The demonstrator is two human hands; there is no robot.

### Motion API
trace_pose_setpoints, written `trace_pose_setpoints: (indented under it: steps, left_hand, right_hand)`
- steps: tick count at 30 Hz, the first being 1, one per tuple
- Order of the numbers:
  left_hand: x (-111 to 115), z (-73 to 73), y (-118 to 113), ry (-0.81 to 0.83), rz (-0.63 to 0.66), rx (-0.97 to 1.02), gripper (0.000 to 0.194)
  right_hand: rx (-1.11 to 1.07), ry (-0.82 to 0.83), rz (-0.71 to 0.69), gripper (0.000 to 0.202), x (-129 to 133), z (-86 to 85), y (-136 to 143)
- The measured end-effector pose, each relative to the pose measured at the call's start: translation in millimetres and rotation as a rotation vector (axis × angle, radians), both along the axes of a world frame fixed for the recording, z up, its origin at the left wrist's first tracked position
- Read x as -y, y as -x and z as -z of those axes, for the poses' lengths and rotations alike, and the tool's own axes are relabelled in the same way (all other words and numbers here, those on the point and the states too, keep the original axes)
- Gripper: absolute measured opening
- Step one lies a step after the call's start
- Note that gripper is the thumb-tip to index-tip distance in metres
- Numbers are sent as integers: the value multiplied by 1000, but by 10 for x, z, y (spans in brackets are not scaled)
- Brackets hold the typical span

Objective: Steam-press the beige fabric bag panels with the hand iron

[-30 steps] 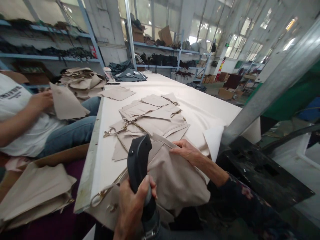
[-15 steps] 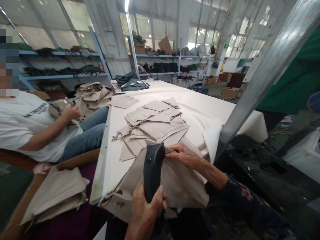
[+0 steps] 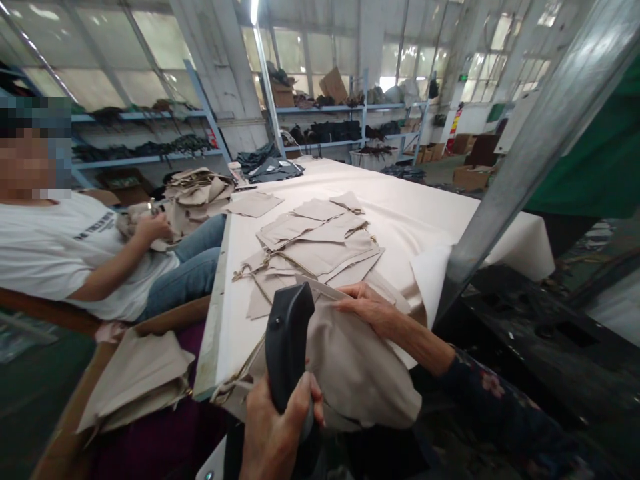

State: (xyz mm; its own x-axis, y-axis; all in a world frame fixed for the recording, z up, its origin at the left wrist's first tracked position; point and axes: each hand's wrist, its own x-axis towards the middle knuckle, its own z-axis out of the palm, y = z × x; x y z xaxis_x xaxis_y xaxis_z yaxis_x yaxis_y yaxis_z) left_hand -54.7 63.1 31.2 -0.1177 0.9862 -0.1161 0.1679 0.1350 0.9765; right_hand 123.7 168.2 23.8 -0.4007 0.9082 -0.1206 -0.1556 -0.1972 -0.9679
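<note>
- Blue shelves (image 3: 365,107) with dark bundles stand beyond the far end of the white table (image 3: 425,193); beside its left side sits a co-worker (image 3: 50,247), with beige material in hand.
- At the near edge of the table is the beige fabric piece (image 3: 360,367), its lower part hanging loosely; on the table, just beyond it, lies a loose pile of flat beige pieces (image 3: 320,247).
- Right hand (image 3: 370,310) pinches the upper edge of this piece between thumb and fingers; left hand (image 3: 280,420), before the near edge of the table, is wrapped around a black tool (image 3: 287,340).
- I judge the fabric piece light and soft, though with some body, because it bulges in broad folds; it seems neither fragile nor very slippery.
- Its firm-looking upper edge seems the best place to hold; the loose belly would probably sag.
- For the tool, I expect a stiff and heavier body, best held around its grip.
- Behind the tool, part of the fabric is hidden, so I cannot tell whether they touch.
- Towards the bottom, the tool's lower end is lost in darkness.
</note>
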Motion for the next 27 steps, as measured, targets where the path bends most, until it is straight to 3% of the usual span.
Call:
trace_pose_setpoints:
  steps: [5,9,12,17,21,27]
  left_hand:
    - [13,41,16,75,132,-71,31]
    - [-9,19,62,54,170,-148,30]
    - [-43,-27,63,56,170,-176,31]
    - [-204,-74,15,36,158,-158,28]
    - [-310,-104,7,44,99,-94,31]
    - [-203,-161,142,16,-66,-50,33]
  right_hand:
    - [22,-35,-93,22,-26,-66,-49]
    - [36,-109,-257,22,-80,-87,-144]
    - [58,-145,-304,18,-114,-103,-173]
    - [75,-152,-320,15,-111,-60,-168]
    - [59,-93,-249,15,-62,-43,-170]
    - [118,13,-128,14,-1,21,-227]
